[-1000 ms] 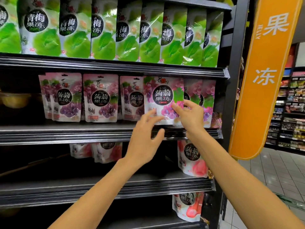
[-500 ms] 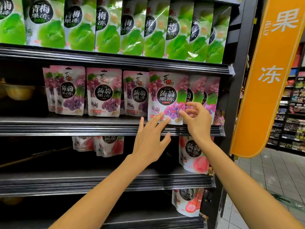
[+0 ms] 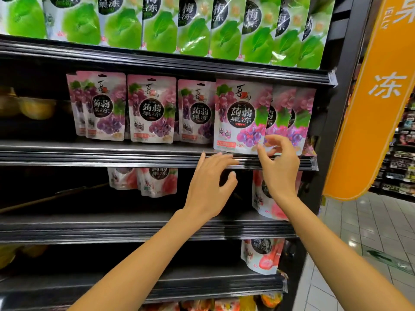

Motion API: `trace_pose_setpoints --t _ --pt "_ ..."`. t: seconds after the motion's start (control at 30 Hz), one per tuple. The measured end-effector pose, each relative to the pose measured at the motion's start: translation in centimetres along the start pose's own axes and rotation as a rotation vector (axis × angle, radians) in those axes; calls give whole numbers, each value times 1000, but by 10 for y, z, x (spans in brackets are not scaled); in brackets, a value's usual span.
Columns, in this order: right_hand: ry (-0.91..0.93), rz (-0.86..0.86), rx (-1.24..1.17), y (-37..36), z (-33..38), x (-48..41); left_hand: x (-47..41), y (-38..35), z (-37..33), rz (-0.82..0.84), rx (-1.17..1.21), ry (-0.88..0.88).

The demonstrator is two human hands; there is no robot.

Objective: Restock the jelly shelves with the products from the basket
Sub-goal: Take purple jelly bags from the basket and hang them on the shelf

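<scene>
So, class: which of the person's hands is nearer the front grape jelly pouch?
Right. The right hand is up at the lower right corner of the front grape jelly pouch; the left hand lies just below it, fingers along the shelf edge.

1. Nine glossy green plastic stand-up pouches (image 3: pixel 157 28) are counted along the top shelf; the row is cut off at the left edge, so there may be more.
2. Seven purple-and-pink grape-printed plastic pouches (image 3: pixel 241 117) are counted on the second shelf.
3. Four pink-and-red fruit-printed plastic pouches (image 3: pixel 161 182) are counted: three on the third shelf and one on the fourth.
4. Four black metal shelf boards (image 3: pixel 112 156) are counted.
5. One tall orange hanging sign (image 3: pixel 370 108) with white characters is seen.
6. Two bare hands are seen, a left hand (image 3: pixel 208 187) and a right hand (image 3: pixel 280 167).
</scene>
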State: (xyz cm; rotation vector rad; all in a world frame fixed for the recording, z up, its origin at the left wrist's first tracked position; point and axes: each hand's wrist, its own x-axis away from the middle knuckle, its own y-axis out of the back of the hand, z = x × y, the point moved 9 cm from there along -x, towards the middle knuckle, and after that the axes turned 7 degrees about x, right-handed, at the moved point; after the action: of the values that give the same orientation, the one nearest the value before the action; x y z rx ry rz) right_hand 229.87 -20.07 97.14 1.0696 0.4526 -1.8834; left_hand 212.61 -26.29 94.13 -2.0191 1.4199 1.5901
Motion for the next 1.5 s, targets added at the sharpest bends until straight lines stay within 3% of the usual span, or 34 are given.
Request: trace_pose_setpoints --t 0.17,0.33,0.57,0.63,0.73,0.83,0.9,1.0,1.1,1.17,1.23,1.5 --pt "-62 70 -123 -13 4 80 57 37 26 -95 142 86" --pt "-262 226 -113 -44 -7 205 160 63 84 40 269 313" --pt "-738 425 7 -72 -53 458 397 90 184 251 331 789" --pt "-896 523 28 -76 -70 535 476 97 207 249 344 958" --pt "-995 786 187 -84 -89 648 593 105 233 229 356 1187" --pt "-1128 836 229 -82 -117 741 696 110 249 201 327 1337" --pt "-1163 1012 301 -86 -133 803 762 105 260 221 284 1413" --pt "-1212 1062 353 -87 -172 878 851 92 276 216 226 1484" --pt "-1231 1270 458 -95 -205 951 934 70 296 264 175 1584" --pt "-1263 1271 495 -94 -236 995 989 49 306 339 178 1675" --pt "-1233 1240 551 -96 -266 1028 1031 27 321 352 176 1676" --pt "-939 1501 710 -138 -383 1134 1153 -58 376 477 26 1754"
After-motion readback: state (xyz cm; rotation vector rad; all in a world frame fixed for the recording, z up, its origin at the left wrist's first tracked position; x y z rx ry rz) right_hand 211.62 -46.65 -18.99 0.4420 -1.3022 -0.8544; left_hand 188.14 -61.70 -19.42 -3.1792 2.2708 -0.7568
